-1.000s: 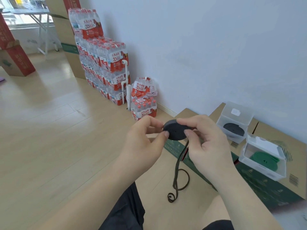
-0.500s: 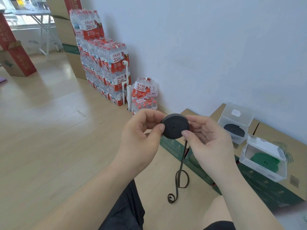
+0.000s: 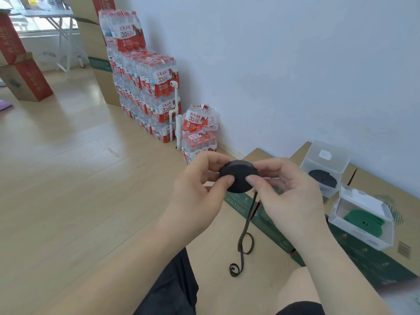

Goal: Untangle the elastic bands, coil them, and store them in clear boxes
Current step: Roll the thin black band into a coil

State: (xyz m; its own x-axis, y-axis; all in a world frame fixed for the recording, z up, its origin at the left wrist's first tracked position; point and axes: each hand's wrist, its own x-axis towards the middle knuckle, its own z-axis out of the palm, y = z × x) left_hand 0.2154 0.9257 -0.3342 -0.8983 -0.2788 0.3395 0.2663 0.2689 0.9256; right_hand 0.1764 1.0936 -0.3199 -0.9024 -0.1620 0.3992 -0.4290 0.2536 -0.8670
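Black elastic coil (image 3: 238,176) — a flat, tight disc — pinched between left hand (image 3: 200,192) and right hand (image 3: 291,196).

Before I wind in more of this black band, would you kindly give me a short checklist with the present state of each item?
1. Coil secured: ok. The left hand and right hand pinch the black coil from both sides.
2. Winding finished: not ok. A loose tail hangs to the floor.
3. Tail free of knots: cannot tell. It loops once low down.
4. Boxes open: ok. The far box and near box have their lids up.
5. Empty box ready: cannot tell. The far one holds a black band, the near one a green band.
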